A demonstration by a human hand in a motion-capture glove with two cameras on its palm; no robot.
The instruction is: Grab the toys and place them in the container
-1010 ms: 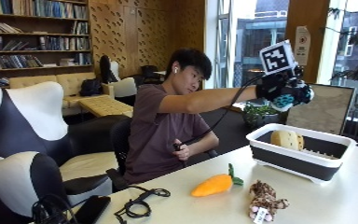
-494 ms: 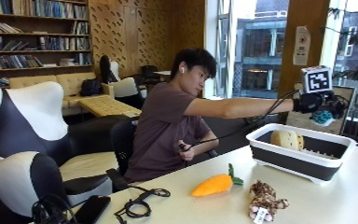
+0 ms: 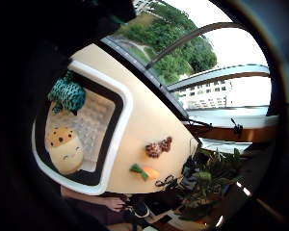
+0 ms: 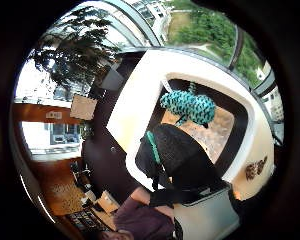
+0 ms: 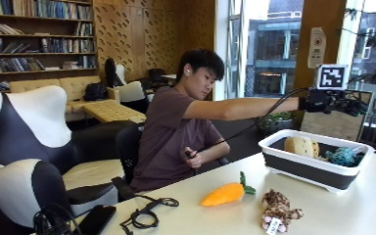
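Outside view — hands above container rim.

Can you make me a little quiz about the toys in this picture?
1. True or false: the teal toy lies in the bin.
2. Which toy lies on the table nearest the bin? A) the carrot B) the spotted toy C) a ball
3. Fill in: above the bin, the gloved hand holds ____.

Key: 1 true. 2 B, the spotted toy; the carrot lies beside it, farther from the bin. 3 nothing; the hand is above the bin and the teal toy is down inside, beside the yellow toy.
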